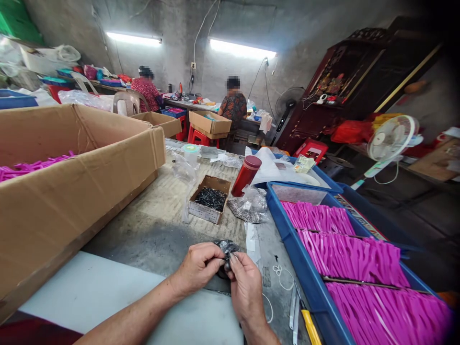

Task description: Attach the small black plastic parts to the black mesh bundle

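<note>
My left hand (201, 266) and my right hand (245, 282) meet over the front of the worktable, thumbs and fingers pinched together. Between the fingertips is something small and dark that I cannot make out. Just behind the fingers shows a shiny black bundle (225, 246), partly hidden by them. Farther back sits a small cardboard box (205, 212) of thin dark metal pieces. Beside it lies a clear bag of small metal parts (248, 205), with a red flask (246, 176) standing behind.
A large carton (89, 191) with pink strips fills the left. Blue trays (287, 249) of pink pieces line the right. A yellow-handled tool (310, 326), metal strips and white cord (283, 277) lie near my right hand. Two people sit working at the back wall.
</note>
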A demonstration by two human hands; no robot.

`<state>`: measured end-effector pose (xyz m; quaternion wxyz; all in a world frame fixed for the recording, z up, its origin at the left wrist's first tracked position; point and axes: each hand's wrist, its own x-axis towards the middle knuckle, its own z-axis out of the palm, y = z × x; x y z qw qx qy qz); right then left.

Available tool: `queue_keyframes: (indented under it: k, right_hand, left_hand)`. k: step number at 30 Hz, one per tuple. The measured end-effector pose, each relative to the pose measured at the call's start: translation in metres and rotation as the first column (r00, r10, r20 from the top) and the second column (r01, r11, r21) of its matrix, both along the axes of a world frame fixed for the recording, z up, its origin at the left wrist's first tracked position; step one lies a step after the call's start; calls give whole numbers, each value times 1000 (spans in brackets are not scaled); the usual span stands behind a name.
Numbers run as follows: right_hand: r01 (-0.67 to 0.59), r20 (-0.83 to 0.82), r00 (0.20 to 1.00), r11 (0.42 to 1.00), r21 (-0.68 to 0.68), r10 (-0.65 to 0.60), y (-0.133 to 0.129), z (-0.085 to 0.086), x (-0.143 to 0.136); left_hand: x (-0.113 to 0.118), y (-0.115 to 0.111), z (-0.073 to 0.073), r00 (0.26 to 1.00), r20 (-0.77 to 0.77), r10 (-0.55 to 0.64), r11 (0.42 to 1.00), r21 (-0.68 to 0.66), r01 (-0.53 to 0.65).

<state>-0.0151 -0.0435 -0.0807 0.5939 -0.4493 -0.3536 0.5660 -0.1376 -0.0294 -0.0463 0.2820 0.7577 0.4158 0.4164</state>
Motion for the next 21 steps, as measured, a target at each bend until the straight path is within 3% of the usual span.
queue_keyframes:
  k: [21]
  right_hand:
    - [18, -43, 999, 1000, -5, -18, 0, 0, -2]
  left_hand:
    - [3, -3, -2, 997, -17, 75, 988, 133, -72]
